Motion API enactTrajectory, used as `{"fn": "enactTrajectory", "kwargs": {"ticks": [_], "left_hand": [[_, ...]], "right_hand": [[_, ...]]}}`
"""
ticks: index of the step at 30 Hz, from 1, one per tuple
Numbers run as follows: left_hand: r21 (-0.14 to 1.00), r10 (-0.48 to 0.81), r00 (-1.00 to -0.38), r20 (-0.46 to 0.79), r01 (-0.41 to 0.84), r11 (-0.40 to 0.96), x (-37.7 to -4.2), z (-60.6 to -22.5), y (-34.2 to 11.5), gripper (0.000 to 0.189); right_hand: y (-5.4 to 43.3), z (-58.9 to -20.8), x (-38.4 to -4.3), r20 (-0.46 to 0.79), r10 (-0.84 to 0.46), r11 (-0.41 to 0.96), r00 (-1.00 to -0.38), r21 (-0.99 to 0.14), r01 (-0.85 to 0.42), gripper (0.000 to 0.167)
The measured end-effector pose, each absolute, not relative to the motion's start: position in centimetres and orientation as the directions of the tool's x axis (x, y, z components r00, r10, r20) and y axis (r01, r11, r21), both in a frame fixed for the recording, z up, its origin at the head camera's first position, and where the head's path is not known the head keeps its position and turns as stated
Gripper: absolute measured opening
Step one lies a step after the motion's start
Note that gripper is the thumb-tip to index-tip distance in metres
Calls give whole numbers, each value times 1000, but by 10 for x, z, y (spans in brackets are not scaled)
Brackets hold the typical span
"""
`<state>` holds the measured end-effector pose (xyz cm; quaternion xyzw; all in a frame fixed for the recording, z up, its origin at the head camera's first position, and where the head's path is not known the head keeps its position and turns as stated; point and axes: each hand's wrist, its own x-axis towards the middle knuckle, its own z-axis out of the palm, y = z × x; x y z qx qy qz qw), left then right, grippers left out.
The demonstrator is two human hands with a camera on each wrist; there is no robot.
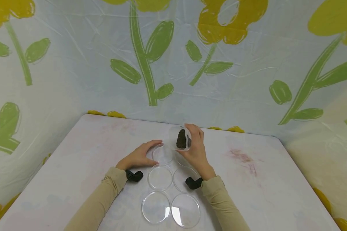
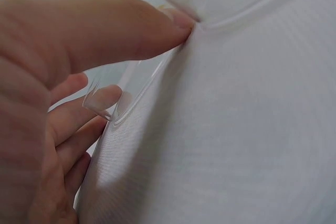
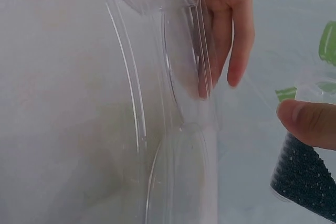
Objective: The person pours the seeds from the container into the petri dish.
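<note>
My right hand (image 1: 197,154) holds a clear plastic cup (image 1: 173,138) tilted on its side above the far dishes. Dark, fine granules (image 3: 304,177) lie heaped inside it. With thumb and fingers spread around its rim, my left hand (image 1: 138,155) grips a clear round dish (image 1: 162,155) at the far left of the group. In the left wrist view the thumb (image 2: 152,30) touches the edge of clear plastic. Whether any granules lie in that dish, I cannot tell. A far-right dish (image 1: 180,159) is partly hidden behind my right hand.
Nearer me stand more clear dishes in two columns: a middle-left dish (image 1: 160,178), a middle-right dish (image 1: 177,176) partly behind the right wrist camera (image 1: 193,183), a near-left dish (image 1: 156,207) and a near-right dish (image 1: 186,210). A flowered cloth (image 1: 98,73) hangs behind the white table (image 1: 234,192).
</note>
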<state>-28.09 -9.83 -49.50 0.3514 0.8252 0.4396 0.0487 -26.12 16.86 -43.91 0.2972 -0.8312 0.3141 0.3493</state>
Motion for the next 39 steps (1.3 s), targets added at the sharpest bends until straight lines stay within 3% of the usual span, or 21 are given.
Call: {"fn": "enactTrajectory", "kwargs": {"ticks": [10, 17, 26, 32, 39], "left_hand": [[749, 629, -733, 258, 563, 350, -283, -496, -98, 88], [752, 630, -734, 253, 559, 350, -283, -495, -98, 88], [751, 627, -734, 261, 563, 346, -284, -497, -98, 88], [759, 620, -744, 250, 548, 352, -283, -497, -98, 88], [762, 624, -739, 253, 550, 343, -284, -500, -98, 87]], "right_hand": [[164, -444, -260, 789, -297, 647, -538, -247, -721, 104], [162, -444, -258, 779, -291, 665, -555, -253, -703, 97], [157, -445, -263, 830, -328, 675, -451, -128, -726, 88], [156, -445, -263, 835, -342, 680, -432, -97, -727, 81], [156, -442, -261, 825, -365, 689, -432, -73, -721, 86]]}}
